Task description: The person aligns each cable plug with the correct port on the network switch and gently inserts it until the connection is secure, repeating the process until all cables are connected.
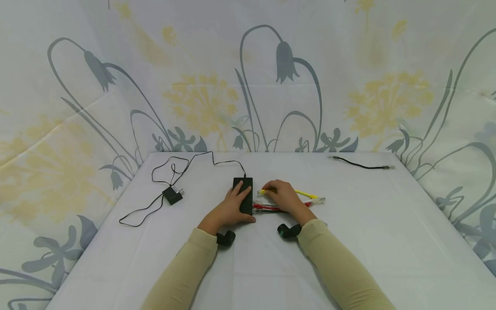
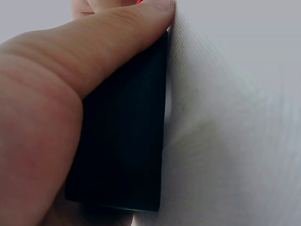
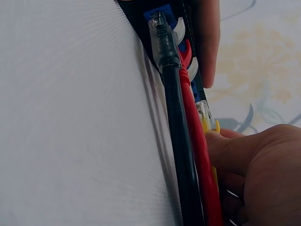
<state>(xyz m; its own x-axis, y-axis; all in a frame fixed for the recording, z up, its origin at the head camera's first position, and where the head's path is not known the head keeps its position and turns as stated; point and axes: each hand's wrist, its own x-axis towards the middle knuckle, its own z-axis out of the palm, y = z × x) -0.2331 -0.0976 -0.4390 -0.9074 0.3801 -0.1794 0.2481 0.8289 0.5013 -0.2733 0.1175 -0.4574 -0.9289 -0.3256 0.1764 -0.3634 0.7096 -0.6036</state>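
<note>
A black network switch (image 1: 248, 199) lies on the table with blue ports on its right side. My left hand (image 1: 231, 209) holds it, fingers spread over the top and thumb along the near end. My right hand (image 1: 284, 197) pinches a yellow Ethernet cable (image 1: 303, 193) just behind its clear plug (image 3: 203, 109), which points at the ports and is close to them. Nearer to me, a black cable (image 3: 175, 108) and a red cable (image 3: 194, 125) run into ports, with white plug boots (image 3: 193, 69) among them. My right hand partly covers these cables in the head view.
A thin black cord (image 1: 222, 162) leads from the switch's far end to a power adapter (image 1: 172, 195) at the left. One short black cable (image 1: 360, 165) lies at the back right. A patterned cloth (image 1: 201, 64) hangs behind the white table (image 1: 387, 224).
</note>
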